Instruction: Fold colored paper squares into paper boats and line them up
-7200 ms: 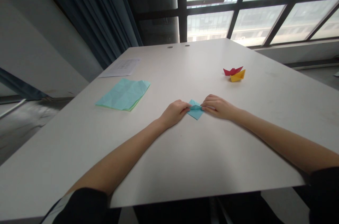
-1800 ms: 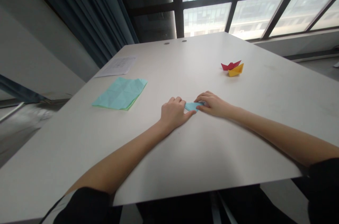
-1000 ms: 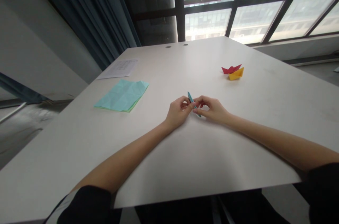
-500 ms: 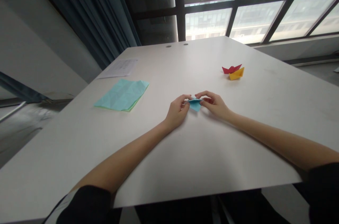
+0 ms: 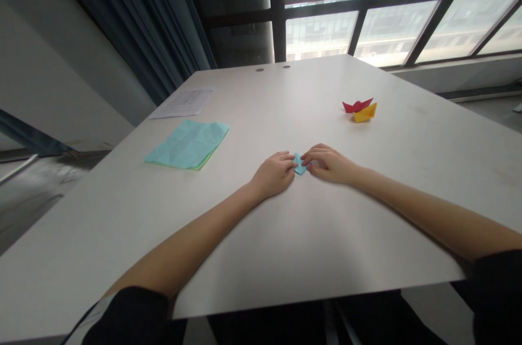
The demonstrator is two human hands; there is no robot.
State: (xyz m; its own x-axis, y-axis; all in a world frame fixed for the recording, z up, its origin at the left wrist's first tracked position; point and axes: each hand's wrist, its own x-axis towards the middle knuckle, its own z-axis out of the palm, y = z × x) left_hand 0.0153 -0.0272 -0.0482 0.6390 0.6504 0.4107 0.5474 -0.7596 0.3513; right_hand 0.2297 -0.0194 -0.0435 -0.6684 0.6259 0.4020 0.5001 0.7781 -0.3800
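Note:
A small folded light-blue paper (image 5: 299,164) lies on the white table between my hands. My left hand (image 5: 276,173) has its fingers closed over the paper's left side. From the right, my right hand (image 5: 329,164) holds the other side, with bent fingers and the thumb beneath them. The fingers cover both side edges of the paper, so only its middle shows.
On the white table (image 5: 310,247), a stack of light-blue and green sheets (image 5: 190,143) lies at the left, with a printed sheet (image 5: 183,103) behind it. A red paper boat (image 5: 356,107) and a yellow paper boat (image 5: 366,113) stand at the back right.
The small blue paper has gone from raised and tilted to flatter on the table. Both hands have lowered with it, and the left hand's fingers now lie over its side.

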